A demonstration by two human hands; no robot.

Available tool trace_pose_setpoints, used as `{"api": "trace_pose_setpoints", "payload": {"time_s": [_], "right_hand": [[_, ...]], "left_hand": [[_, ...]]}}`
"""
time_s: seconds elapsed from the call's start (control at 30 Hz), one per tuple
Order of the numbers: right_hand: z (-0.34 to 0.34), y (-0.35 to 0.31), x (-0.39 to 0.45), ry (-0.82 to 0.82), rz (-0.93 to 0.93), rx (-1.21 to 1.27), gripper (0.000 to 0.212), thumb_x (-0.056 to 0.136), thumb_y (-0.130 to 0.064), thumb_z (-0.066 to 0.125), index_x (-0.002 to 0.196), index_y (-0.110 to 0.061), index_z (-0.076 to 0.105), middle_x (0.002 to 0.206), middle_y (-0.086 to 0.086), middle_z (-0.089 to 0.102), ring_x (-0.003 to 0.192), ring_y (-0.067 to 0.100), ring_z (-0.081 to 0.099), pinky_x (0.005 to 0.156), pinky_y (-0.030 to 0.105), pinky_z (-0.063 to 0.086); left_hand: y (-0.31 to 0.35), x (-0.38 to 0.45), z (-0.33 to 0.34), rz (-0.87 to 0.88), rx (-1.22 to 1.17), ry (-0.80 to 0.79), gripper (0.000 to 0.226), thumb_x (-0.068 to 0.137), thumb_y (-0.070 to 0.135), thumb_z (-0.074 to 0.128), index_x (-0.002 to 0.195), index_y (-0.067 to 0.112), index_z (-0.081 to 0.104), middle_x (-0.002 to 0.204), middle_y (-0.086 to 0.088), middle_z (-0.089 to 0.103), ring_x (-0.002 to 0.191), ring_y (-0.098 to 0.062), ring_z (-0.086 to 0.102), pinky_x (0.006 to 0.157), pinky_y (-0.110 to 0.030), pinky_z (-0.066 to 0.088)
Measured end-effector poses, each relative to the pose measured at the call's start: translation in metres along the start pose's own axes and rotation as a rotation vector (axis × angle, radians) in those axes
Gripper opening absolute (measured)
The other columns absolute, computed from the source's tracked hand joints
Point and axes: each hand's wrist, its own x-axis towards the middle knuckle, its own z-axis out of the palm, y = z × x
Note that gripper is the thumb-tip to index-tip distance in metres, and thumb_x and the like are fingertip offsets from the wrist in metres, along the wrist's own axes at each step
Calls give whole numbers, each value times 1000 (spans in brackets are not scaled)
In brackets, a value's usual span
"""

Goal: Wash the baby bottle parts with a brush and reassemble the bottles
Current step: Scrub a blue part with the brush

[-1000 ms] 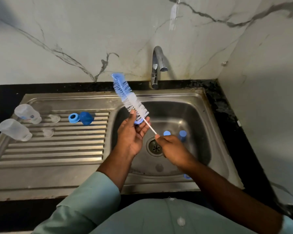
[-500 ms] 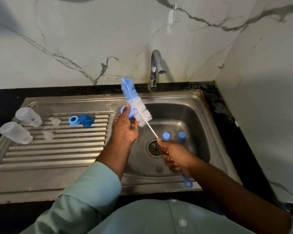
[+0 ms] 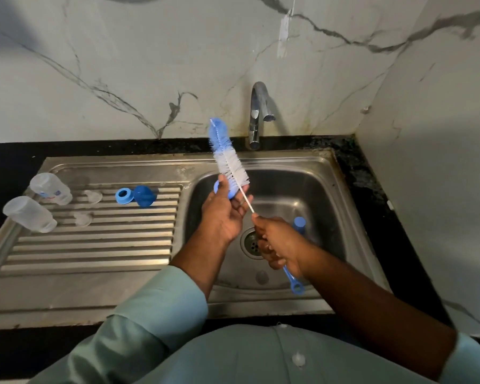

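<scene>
Over the steel sink (image 3: 330, 173), the right hand (image 3: 279, 245) grips one brush (image 3: 229, 159); the left hand (image 3: 223, 214) holds a blue ring (image 3: 225, 189). Two clear bottles (image 3: 29, 214) lie on the drainboard (image 3: 89, 245), marble wall behind.

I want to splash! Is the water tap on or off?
Off. No water comes from the spout of the tap, and the sink basin below it shows no stream or splash.
</scene>
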Motion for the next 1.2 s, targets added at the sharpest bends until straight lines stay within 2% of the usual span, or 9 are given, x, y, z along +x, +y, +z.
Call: {"api": "trace_pose_setpoints", "payload": {"time_s": [0.1,0.23,0.37,0.5,0.57,0.73,0.87,1.0,1.2], "right_hand": [[1,11,-6,-46,76,-50,50,97,-53,38,57,-23,36,46,-2,32,35,9,22,36,12,15],[3,-1,0,20,0,-3,48,98,-51,36,60,-22,35,48,-2,31,37,10,21,38,15,13],[4,5,-1,11,40,-80,48,97,-52,35,59,-23,34,48,-2,30,38,10,20,39,15,13],[7,6,3,52,11,-50,45,97,-52,36,62,-23,36,49,-2,32,39,10,21,39,15,14],[5,-1,7,64,-6,-21,45,97,-50,37,61,-22,36,47,-2,31,37,10,21,39,15,14],[11,15,-2,11,94,-117,47,97,-53,36,61,-23,34,49,-2,29,36,10,20,39,13,14],[9,-4,8,118,-83,-103,41,98,-49,37,69,-20,41,50,0,32,35,9,23,39,14,16],[14,9,-6,102,-140,-328,36,100,-42,38,81,-12,46,51,-1,32,27,3,25,30,14,19],[10,-1,8,204,-173,-216,38,100,-44,38,75,-16,43,50,1,33,26,6,25,36,12,18]], "left_hand": [[21,11,-4,37,-103,2,41,102,35,47,132,9,55,122,-12,65,79,-19,67,64,-34,58],[0,2,0,-30,13,-49,47,101,39,46,138,10,51,97,-11,73,74,-19,74,57,-34,60],[20,9,1,2,-127,4,39,102,36,45,132,12,54,120,-11,66,99,-26,67,75,-41,55],[2,-1,5,-69,82,-41,43,104,46,34,122,15,57,87,-5,73,74,-20,70,64,-34,53],[-5,0,4,-138,51,-44,53,103,53,27,117,13,59,76,-3,74,77,-20,69,66,-35,52],[18,13,-2,-75,8,-38,68,102,57,13,112,11,62,89,-5,69,77,-18,65,71,-33,48],[-2,2,3,-164,100,-54,54,103,56,23,111,18,61,92,-4,70,79,-20,66,65,-33,50],[20,14,-6,-98,19,-13,28,102,27,43,76,20,54,54,4,58,46,-8,55,53,-23,45],[9,14,-11,-3,-62,-16,12,100,23,52,107,17,60,70,-1,72,56,-11,67,57,-24,58]]}}
